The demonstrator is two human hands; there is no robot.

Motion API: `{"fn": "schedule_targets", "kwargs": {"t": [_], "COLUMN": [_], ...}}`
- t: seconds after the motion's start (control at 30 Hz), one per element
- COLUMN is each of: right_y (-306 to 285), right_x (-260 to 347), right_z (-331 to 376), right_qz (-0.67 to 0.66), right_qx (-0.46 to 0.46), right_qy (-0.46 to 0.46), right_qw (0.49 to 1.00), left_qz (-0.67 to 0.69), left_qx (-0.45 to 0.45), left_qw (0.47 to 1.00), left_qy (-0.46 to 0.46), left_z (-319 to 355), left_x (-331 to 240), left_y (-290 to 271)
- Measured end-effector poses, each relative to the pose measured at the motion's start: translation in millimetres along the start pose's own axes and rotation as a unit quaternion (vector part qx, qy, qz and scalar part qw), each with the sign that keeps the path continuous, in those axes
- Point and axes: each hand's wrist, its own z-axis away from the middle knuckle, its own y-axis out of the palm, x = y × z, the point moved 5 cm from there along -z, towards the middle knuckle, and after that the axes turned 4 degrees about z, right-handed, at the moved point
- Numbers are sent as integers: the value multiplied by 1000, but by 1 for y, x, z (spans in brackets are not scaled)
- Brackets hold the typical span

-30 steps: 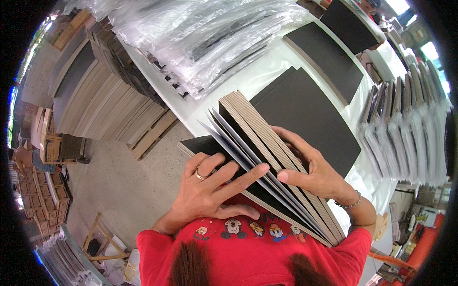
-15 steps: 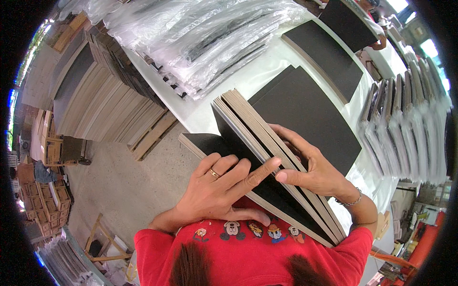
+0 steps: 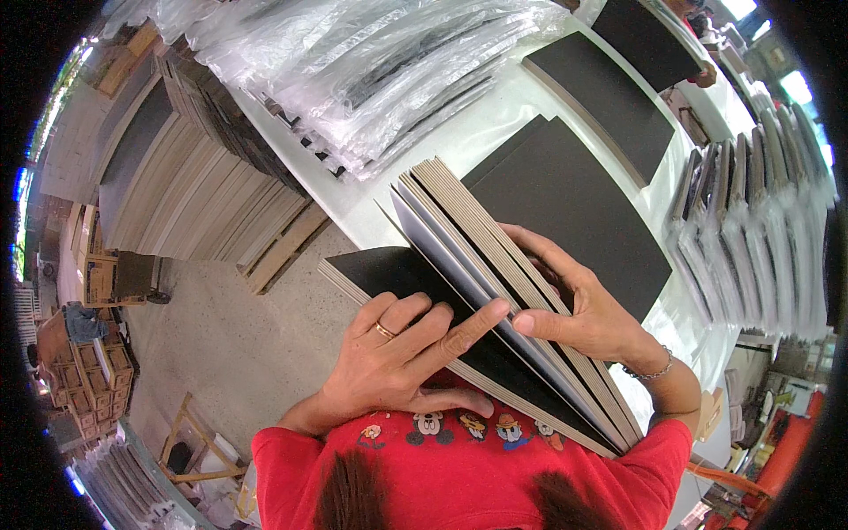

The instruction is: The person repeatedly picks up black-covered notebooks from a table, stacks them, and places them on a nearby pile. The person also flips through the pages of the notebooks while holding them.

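A stack of black boards (image 3: 466, 225) with grey-brown edges leans upright against my red shirt, fanned apart. My right hand (image 3: 590, 311) clasps the thicker far bundle, thumb on its near side and fingers behind it. My left hand (image 3: 411, 358) straddles the near bundle (image 3: 371, 265), its thumb on the shirt side and its fingers over the black face. Its index finger stretches to the parted boards, close to my right thumb. Between the bundles a few loose boards show a shiny pale-grey face (image 3: 459, 269). The lower ends rest near my right forearm.
Black boards (image 3: 574, 203) lie on the white-covered table (image 3: 367, 216), a second stack (image 3: 609, 102) beyond. Plastic-wrapped stacks (image 3: 371, 79) stand at the back, wrapped bundles (image 3: 751, 230) at right. Left is a palletised board pile (image 3: 194, 190). Another person's hand (image 3: 707, 75) holds a board.
The gap between the bundles shows more pale-grey face, and a thin board tip now stands apart on its left. My left index finger has shifted slightly left. The other person's board has moved slightly.
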Motion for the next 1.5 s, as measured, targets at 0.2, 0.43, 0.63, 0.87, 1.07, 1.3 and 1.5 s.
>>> {"fn": "schedule_targets", "kwargs": {"t": [0.2,0.43,0.63,0.87,1.07,1.3,1.5], "right_y": [0,1,0,-3,-4,-5,-5], "right_x": [0,3,2,0,-4,-7,-3], "right_z": [1,1,1,1,1,-1,-1], "right_qz": [10,2,-5,12,20,-9,-4], "right_qx": [1,-1,4,16,45,3,4], "right_qy": [3,5,8,-13,-53,-9,-7], "right_qw": [1000,1000,1000,1000,997,1000,1000], "left_qz": [-10,-9,-17,68,22,4,7], "left_qx": [-3,-20,-73,-14,3,-2,0], "left_qw": [1000,1000,997,997,1000,1000,1000], "left_qy": [3,8,16,17,-4,9,9], "left_z": [0,1,3,-12,-13,-10,-9], "left_x": [-1,0,-3,-2,-5,-4,-4], "left_y": [0,0,-9,4,6,7,6]}}
